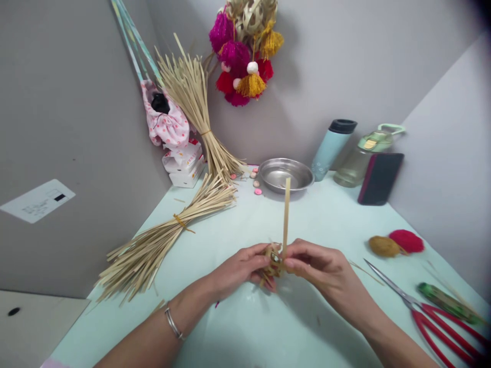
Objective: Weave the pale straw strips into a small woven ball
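A small woven ball of straw-coloured strips (271, 260) is between my hands, low over the middle of the table. My left hand (245, 266) wraps round its left side, thumb on top and fingers beneath. With my right hand (310, 260) I pinch a flat straw-coloured strip (286, 217) at the ball's right edge. The strip's free end stands nearly upright above my fingertips. How the strip passes through the weave is too small and partly hidden to tell.
Bundled strips (164, 240) lie to the left; another bundle (205, 122) leans behind. A steel bowl (286, 176), tumbler (333, 148), bottle (355, 158) and phone (380, 179) stand at the back. Red-handled scissors (412, 301), a green tool (445, 301) and yarn balls (395, 243) lie right.
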{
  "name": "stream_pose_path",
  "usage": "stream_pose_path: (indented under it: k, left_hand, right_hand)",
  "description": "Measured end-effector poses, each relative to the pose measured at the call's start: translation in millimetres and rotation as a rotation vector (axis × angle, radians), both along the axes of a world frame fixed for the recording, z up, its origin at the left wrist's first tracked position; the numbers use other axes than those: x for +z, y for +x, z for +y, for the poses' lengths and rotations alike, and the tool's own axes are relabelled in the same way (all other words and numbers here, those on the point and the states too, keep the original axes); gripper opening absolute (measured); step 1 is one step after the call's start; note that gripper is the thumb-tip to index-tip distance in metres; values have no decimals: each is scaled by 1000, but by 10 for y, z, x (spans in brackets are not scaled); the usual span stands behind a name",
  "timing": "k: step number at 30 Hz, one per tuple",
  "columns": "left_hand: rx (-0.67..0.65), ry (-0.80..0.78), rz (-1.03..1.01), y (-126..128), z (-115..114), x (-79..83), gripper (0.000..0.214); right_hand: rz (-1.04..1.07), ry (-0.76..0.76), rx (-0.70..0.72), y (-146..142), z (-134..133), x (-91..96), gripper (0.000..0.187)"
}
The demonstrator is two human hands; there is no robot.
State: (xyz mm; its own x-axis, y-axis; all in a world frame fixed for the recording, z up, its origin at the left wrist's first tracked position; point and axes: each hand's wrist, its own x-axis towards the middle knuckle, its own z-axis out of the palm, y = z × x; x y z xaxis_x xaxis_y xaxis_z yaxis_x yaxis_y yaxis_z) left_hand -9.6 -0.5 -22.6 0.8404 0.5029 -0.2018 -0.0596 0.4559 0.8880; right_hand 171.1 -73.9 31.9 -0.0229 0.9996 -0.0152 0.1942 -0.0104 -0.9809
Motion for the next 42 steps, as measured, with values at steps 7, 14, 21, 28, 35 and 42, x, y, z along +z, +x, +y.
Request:
stream_pose_path:
  k: [7,14,21,28,35,42]
  left_hand:
    - [-52,-33,10,6,-14,-5,39]
    - [-80,21,2,-2,-14,18,39]
    - [-45,-16,-14,5,-17,-24,31]
    - [-44,-3,-19,14,-21,19,27]
    - [-80,-23,-21,11,-24,45,29]
    - [-66,-46,-33,2,-20,14,37]
  right_hand:
    - [-81,150,15,32,-2,-28,11]
    - [-73,131,24,3,14,-44,11]
    - [-68,99,45,-33,5,-20,11]
    - [-24,101,142,-32,-15,-8,11]
    - [17,128,77,-40,-12,-46,9]
    - [91,142,-94,-100,-28,-180,4]
